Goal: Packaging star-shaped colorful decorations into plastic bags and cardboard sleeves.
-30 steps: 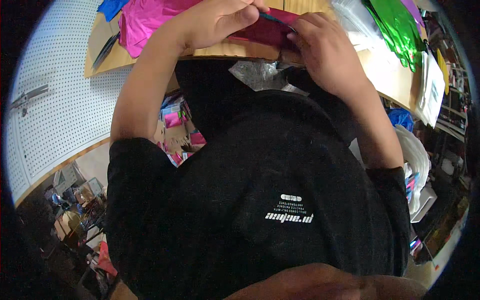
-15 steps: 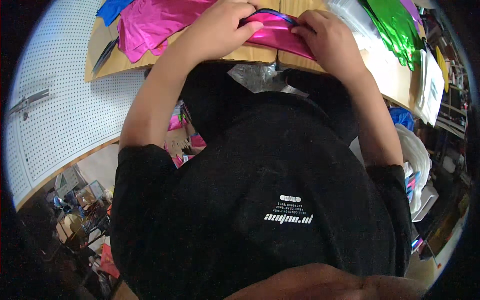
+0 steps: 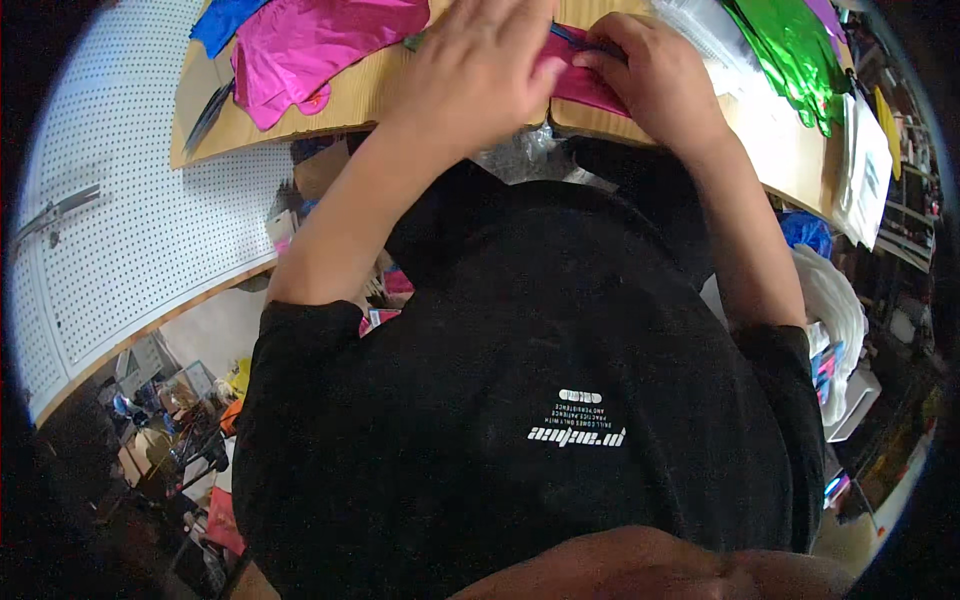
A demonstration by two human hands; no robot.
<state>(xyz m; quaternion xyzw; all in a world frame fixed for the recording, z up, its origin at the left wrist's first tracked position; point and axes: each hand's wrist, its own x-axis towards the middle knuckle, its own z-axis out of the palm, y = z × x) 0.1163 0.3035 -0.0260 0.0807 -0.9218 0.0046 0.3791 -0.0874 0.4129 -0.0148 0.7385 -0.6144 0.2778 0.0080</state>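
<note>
A folded strip of shiny pink material, with a dark blue edge along its top, lies across the seam of the wooden table. My right hand grips its right end, fingers curled over it and thumb pressed on top. Blurred by motion, my left hand passes over the strip's left part, fingers stretched out and the thumb near the strip's middle. That hand hides whatever lies under it, and its fingertips run up to the picture's upper edge.
Loose shiny pink material lies at the left of the wooden table, beside a blue piece. Green foil material and clear plastic sleeves are at the right. A white pegboard stands to the left.
My left hand has let go of the strip's left end and moved right over it, its fingers straightening. My right hand stays in place on the strip.
</note>
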